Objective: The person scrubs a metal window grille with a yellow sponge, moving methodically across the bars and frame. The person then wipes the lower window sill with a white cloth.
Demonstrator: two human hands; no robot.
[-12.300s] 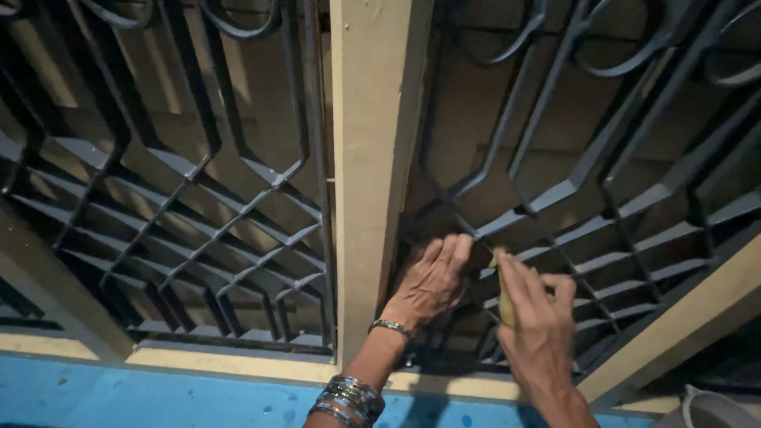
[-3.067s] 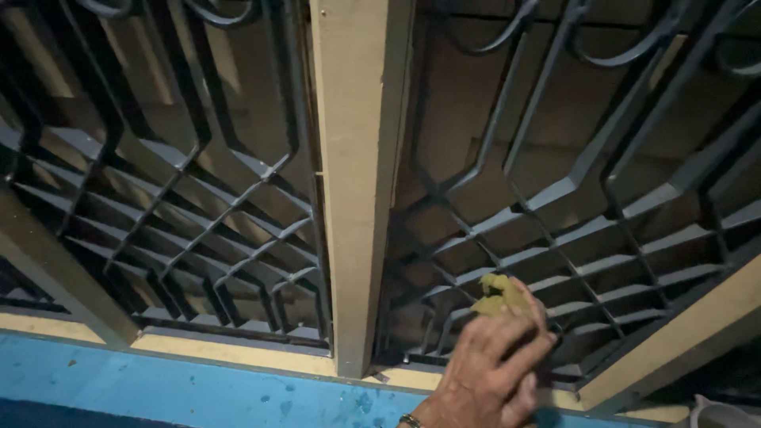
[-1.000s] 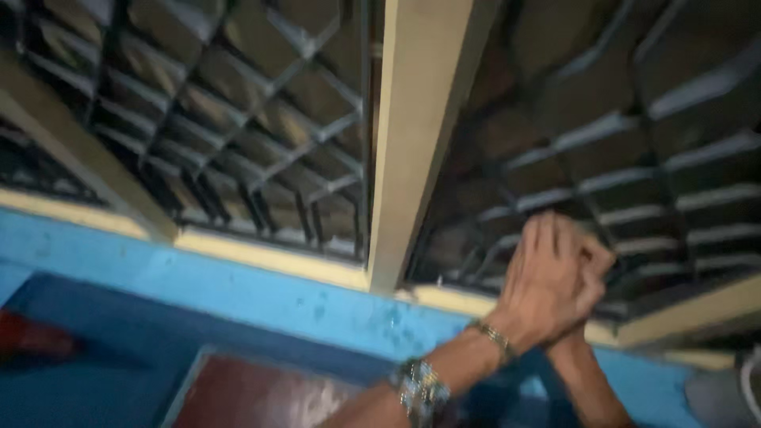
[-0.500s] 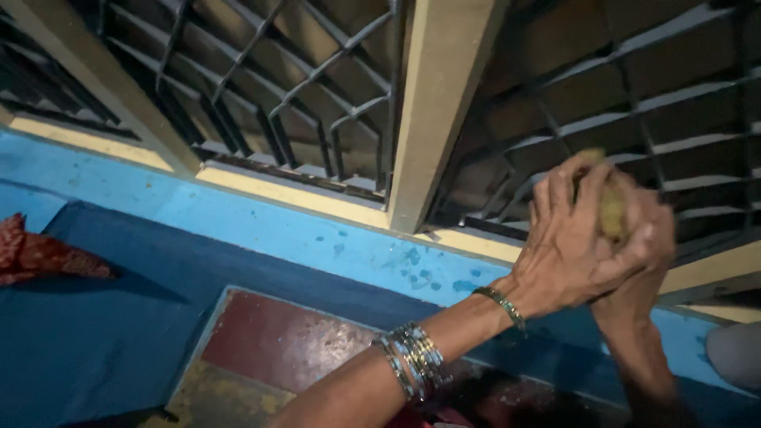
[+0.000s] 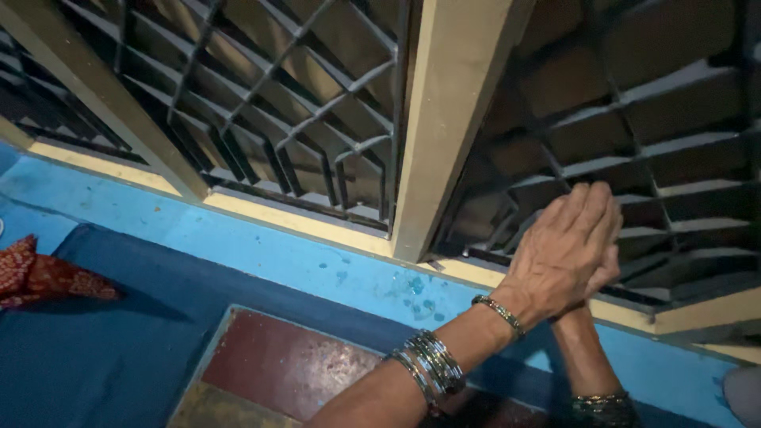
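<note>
My left hand (image 5: 567,246) lies flat, fingers straight and together, pressed palm to palm against my right hand (image 5: 609,276), which is almost wholly hidden behind it. Both are raised just in front of the dark metal window grille (image 5: 682,158), right of the cream wooden post (image 5: 444,119). Metal bangles ring my left forearm (image 5: 432,368) and my right wrist (image 5: 602,408). The yellowish wad seen earlier between the palms does not show now.
A second grille panel (image 5: 261,95) fills the left side, framed in cream wood. Below runs a bright blue sill (image 5: 277,254), then a darker blue surface with a red-brown tile (image 5: 285,364). A red patterned cloth (image 5: 40,277) lies at the far left.
The view tilted down and left, bringing the blue sill and tile in. My hands came together; the yellowish wad, visible between them half a second ago, is now covered.
</note>
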